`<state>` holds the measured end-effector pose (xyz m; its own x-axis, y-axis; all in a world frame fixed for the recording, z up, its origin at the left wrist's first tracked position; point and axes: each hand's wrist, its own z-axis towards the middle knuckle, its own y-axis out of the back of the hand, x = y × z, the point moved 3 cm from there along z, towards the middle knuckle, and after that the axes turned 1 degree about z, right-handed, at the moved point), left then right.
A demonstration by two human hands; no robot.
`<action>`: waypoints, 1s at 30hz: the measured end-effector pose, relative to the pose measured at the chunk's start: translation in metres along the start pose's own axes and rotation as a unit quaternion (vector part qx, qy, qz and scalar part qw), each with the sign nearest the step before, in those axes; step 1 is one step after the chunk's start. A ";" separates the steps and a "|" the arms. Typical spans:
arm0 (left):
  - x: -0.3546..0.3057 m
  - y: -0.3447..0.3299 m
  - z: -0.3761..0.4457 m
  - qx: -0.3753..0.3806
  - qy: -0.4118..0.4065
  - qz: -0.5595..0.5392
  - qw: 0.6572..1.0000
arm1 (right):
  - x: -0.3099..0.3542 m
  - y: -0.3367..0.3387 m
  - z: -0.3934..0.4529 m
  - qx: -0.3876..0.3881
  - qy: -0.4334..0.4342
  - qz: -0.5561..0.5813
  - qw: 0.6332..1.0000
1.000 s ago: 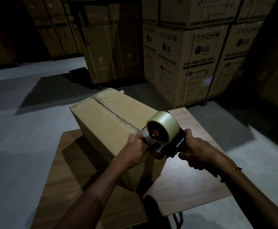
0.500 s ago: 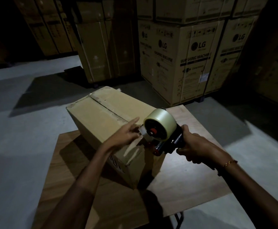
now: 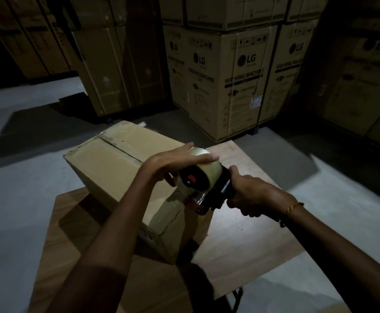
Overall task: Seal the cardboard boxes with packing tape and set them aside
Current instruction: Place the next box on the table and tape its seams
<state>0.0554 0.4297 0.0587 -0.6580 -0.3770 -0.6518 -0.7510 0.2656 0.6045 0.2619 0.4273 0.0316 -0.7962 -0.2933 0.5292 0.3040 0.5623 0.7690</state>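
While the left hand lay flat across the top of the tape roll, its fingers stretched out nearly straight and resting on the roll rather than gripping it — likely to steady or brake the roll. The thumb dipped down beside the red hub, though what it touched was hard to make out. Over on the other side, the right hand was wrapped tight around the handle of the tape gun, fingers curled fully round it, with a thin bracelet at the wrist.

The gun's nose sat at the near top edge of the cardboard box, where a shiny strip of tape ran down the front face — so the strip looked anchored there, ready for a pull along the top seam, by my reading. The box sat skewed on a wooden table, one corner pointing at the camera, which put that seam in line with the gun.

The cutting blade was hidden under the roll and the hands. Whether tape already covered the whole top seam could not be told in the dim light. Big printed cartons stood behind on the floor, half lost in shadow.
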 end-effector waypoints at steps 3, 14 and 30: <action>-0.008 0.002 0.002 -0.005 0.000 -0.007 1.000 | 0.002 0.005 0.005 0.019 -0.010 0.005 1.000; -0.034 0.001 0.003 -0.005 -0.009 0.026 1.000 | -0.001 0.015 0.008 0.091 -0.037 0.047 0.994; 0.050 -0.019 -0.028 -0.058 -0.049 -0.194 0.978 | 0.030 -0.004 0.006 -0.053 0.048 -0.240 0.968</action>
<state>0.0388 0.3806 0.0274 -0.3313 -0.3412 -0.8797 -0.9376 0.0145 0.3474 0.2334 0.4210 0.0424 -0.8083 -0.5743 0.1296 -0.0315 0.2621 0.9645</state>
